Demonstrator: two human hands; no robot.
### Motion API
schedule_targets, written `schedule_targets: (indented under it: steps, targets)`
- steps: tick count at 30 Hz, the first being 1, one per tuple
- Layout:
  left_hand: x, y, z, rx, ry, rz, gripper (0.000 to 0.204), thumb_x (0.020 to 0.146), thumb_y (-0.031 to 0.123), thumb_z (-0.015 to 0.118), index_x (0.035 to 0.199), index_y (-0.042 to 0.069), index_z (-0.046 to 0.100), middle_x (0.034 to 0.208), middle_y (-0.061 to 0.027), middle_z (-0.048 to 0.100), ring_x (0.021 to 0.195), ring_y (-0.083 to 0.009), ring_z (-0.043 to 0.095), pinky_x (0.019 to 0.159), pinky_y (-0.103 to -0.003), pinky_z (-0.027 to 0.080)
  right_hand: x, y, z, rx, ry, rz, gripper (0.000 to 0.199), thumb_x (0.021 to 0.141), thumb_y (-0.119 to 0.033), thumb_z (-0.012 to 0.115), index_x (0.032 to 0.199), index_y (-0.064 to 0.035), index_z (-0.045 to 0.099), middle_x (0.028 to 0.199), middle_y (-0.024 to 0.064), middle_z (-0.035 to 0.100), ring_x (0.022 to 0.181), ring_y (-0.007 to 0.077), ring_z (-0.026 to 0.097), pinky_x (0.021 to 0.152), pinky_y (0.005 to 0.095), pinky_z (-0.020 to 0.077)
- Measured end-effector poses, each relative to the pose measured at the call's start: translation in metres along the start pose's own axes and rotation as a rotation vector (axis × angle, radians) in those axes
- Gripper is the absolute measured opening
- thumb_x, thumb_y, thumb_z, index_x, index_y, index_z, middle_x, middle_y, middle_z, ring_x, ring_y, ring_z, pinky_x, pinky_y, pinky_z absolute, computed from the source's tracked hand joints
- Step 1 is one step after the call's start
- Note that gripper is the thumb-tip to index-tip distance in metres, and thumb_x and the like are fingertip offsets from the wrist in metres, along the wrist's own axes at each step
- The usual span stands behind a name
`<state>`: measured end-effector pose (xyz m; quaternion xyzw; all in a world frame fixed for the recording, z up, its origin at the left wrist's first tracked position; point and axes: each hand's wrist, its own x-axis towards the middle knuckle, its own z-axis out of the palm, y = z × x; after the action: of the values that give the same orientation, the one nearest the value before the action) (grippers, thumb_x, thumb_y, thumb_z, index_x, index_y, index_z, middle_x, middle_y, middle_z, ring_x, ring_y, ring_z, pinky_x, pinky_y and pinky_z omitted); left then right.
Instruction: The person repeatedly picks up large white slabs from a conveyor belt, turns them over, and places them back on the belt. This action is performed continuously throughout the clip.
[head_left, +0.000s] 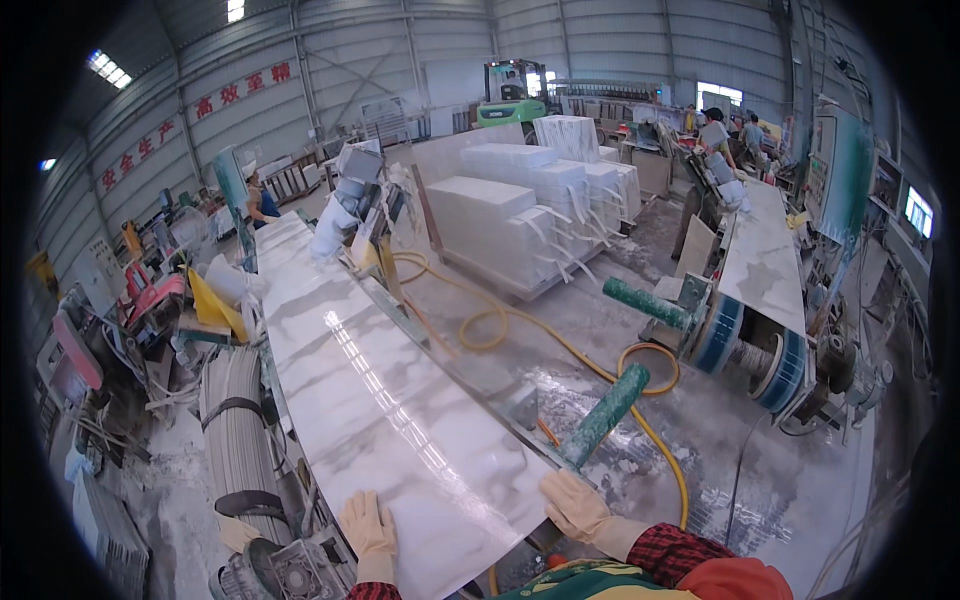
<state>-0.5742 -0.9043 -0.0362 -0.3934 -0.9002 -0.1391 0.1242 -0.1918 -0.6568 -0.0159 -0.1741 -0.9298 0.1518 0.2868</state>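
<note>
A long white marble slab (390,400) with grey veins lies along a conveyor bed, its near end close to my body. My left hand (369,535), in a cream work glove, rests flat on the slab's near left part with the fingers stretched out. At the near right corner, my right hand (580,508), gloved alike, is bent against the slab's edge; the undersides of its fingers are hidden. A green roller (606,415) sticks out beside the slab, just beyond my right hand. Motors (290,575) sit low by my left hand.
Wrapped stone blocks (490,215) stand on the floor ahead, with a green forklift (512,95) behind. A yellow hose (570,345) snakes across the wet floor. Another conveyor (765,250) stands right. Bundled strips (235,430) flank the slab's left side. Co-workers (258,195) stand farther off.
</note>
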Motion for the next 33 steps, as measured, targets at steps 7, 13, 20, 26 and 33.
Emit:
schedule_targets:
  steps: [7,13,20,26,33]
  targets:
    - [-0.003,0.006,-0.004,-0.013,0.009,0.013,0.052,0.101,0.028,0.068,0.149,0.012,0.060,0.159,-0.0199,0.058,0.149,-0.0439,0.048,0.126,-0.058,0.032,0.000,-0.003,-0.007,0.010,0.040,-0.023,0.042,0.098,-0.019,0.068,0.136,-0.0010,0.062,0.136,0.0251,0.063,0.126,0.0462,0.058,0.113,0.0529,0.0470]
    - [-0.005,0.010,-0.008,-0.012,0.019,0.030,0.049,0.100,0.029,0.068,0.144,0.010,0.061,0.156,-0.0196,0.058,0.144,-0.0448,0.048,0.122,-0.058,0.034,0.000,-0.008,-0.017,0.045,-0.017,-0.011,0.044,0.099,-0.018,0.066,0.137,0.0042,0.061,0.136,0.0274,0.062,0.126,0.0488,0.058,0.114,0.0549,0.0464]
    - [-0.009,0.013,-0.013,-0.017,0.059,0.053,0.046,0.099,0.027,0.069,0.141,0.009,0.062,0.152,-0.0194,0.059,0.142,-0.0443,0.049,0.120,-0.057,0.034,-0.006,-0.008,-0.017,-0.016,0.008,-0.083,0.046,0.101,-0.017,0.066,0.140,0.0065,0.060,0.139,0.0289,0.063,0.129,0.0514,0.058,0.118,0.0565,0.0457]
    - [-0.009,0.020,-0.020,-0.033,0.059,0.081,0.047,0.097,0.025,0.069,0.141,0.008,0.062,0.146,-0.0192,0.061,0.134,-0.0429,0.052,0.116,-0.056,0.037,-0.008,-0.010,-0.023,0.039,-0.056,0.005,0.046,0.100,-0.016,0.066,0.140,0.0067,0.061,0.140,0.0289,0.064,0.130,0.0509,0.059,0.119,0.0565,0.0455]
    - [-0.016,0.016,-0.016,-0.030,0.099,0.097,0.047,0.098,0.027,0.068,0.141,0.008,0.062,0.148,-0.0187,0.060,0.135,-0.0431,0.052,0.117,-0.056,0.036,-0.013,-0.012,-0.022,0.018,-0.006,-0.026,0.044,0.100,-0.015,0.066,0.138,0.0084,0.063,0.138,0.0287,0.065,0.129,0.0506,0.060,0.120,0.0579,0.0453]
